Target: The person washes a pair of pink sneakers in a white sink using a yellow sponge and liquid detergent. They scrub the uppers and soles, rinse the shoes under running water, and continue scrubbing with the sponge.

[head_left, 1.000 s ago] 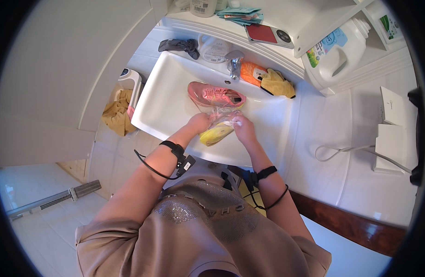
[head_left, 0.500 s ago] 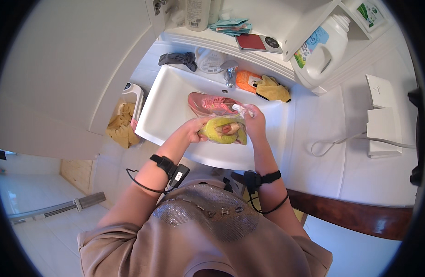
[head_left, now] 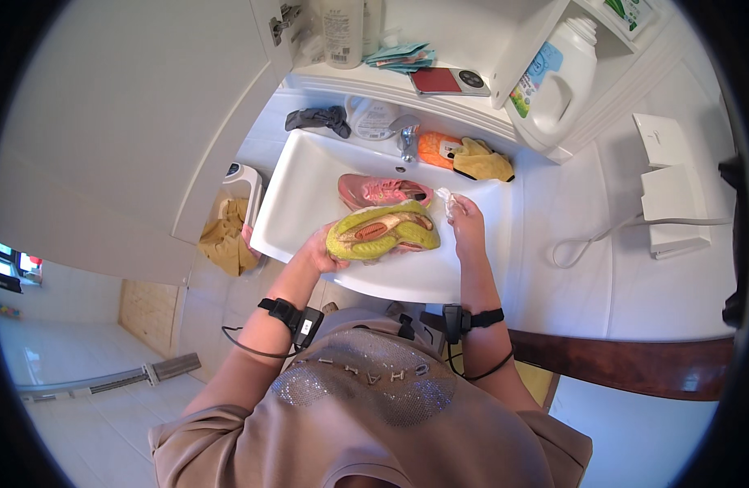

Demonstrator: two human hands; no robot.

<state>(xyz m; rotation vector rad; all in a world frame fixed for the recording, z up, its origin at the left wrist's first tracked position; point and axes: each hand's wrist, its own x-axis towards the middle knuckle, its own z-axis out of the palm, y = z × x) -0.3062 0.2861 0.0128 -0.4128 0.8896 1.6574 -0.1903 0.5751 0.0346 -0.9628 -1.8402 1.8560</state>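
Note:
My left hand [head_left: 318, 250] grips one end of a sneaker [head_left: 354, 240], turned so its yellow-green sole with an orange-brown middle faces up. Whitish film or suds cling to the sole. To the right of it, my right hand [head_left: 468, 228] pinches a small white crumpled-looking piece [head_left: 446, 198], apart from the sole; its kind is unclear. Beyond the held sneaker, a pink laced sneaker [head_left: 374, 189] lies in the white sink [head_left: 293, 187]. The held sneaker hides part of the basin.
Along the sink's back stand a faucet [head_left: 408, 140], a dark cloth [head_left: 319, 120], a white jug [head_left: 373, 119], an orange packet [head_left: 438, 149] and a yellow cloth [head_left: 482, 160]. A phone [head_left: 447, 81] and bottle [head_left: 553, 85] occupy the shelf. An open cabinet door [head_left: 122, 106] is at left.
The held sneaker has tilted so its whole sole faces up, lengthwise. My right hand has drawn away to the right with the white piece. The view has shifted slightly.

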